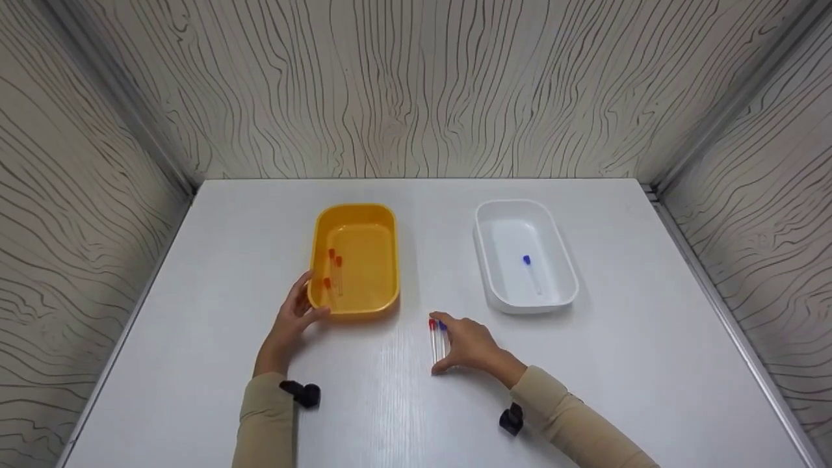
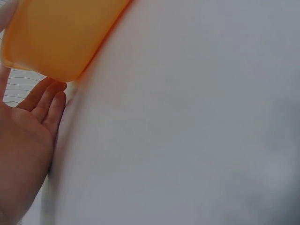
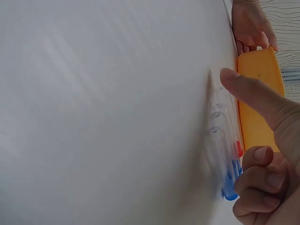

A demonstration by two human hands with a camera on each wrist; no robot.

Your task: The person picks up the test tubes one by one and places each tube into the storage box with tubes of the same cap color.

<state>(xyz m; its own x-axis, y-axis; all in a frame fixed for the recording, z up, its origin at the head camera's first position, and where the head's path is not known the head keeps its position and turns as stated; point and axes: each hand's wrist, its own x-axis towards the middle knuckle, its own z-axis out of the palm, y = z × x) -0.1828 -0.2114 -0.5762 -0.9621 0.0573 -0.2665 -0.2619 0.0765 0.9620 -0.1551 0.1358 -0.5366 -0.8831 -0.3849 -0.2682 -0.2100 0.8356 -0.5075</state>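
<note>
My left hand [image 1: 290,323] holds the near left corner of a yellow tray [image 1: 390,260], thumb over the rim and fingers along the outer wall. Three red-capped tubes [image 1: 340,279] lie inside it. My right hand [image 1: 473,343] spans a small row of clear tubes on the table, fingertips by the caps and thumb near the rounded ends. One is a red-capped tube [image 1: 433,338]; blue caps [image 3: 229,190] show beside it in the right wrist view. Part of the row is hidden behind the hand.
A white tray [image 1: 484,273] stands at the right, with a blue-capped tube [image 1: 533,276] in it. Both trays rest on a white table [image 1: 364,416]. Wood-patterned panels [image 1: 416,84] enclose the back and sides.
</note>
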